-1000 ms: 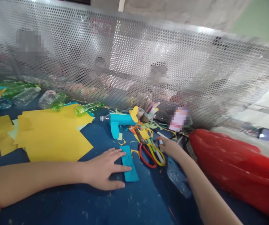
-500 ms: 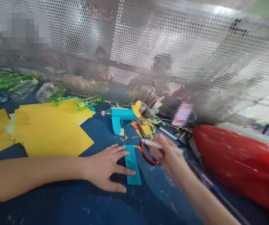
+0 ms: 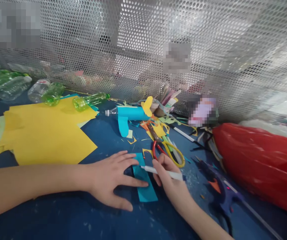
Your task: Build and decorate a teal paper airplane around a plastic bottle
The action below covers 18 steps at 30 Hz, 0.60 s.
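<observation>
Left hand [image 3: 109,176]: nearer, fanned wide, fingertips [image 3: 144,183] on blue strip [image 3: 141,175].
Right hand [image 3: 169,184]: grips white marker [image 3: 153,170], tip over strip; contact unclear.
Strip: lower centre, between hands; long axis tilts upper-left to lower-right.

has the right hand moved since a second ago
Yes: against the scissors, the right hand went from their right side leftward and toward the wearer, pen now at the blue strip.
</observation>
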### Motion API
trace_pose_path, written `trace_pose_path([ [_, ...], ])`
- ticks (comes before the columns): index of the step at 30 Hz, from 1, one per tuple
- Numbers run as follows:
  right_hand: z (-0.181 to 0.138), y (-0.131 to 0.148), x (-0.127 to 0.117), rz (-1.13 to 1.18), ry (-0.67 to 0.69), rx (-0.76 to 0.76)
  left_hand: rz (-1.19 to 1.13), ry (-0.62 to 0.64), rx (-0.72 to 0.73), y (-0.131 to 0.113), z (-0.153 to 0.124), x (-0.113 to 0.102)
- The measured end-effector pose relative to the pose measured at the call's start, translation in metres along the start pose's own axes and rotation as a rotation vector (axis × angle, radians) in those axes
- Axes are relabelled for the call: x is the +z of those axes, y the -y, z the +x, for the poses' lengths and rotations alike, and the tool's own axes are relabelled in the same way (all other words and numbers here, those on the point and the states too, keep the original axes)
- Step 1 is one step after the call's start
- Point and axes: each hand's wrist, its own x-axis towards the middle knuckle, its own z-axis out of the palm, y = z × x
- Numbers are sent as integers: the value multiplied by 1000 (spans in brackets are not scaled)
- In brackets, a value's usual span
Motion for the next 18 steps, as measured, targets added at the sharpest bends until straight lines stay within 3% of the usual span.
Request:
trace_pose_path([
  [18,-1,3,1,-130,-1,2,21,36,-5,-3,1,-3],
])
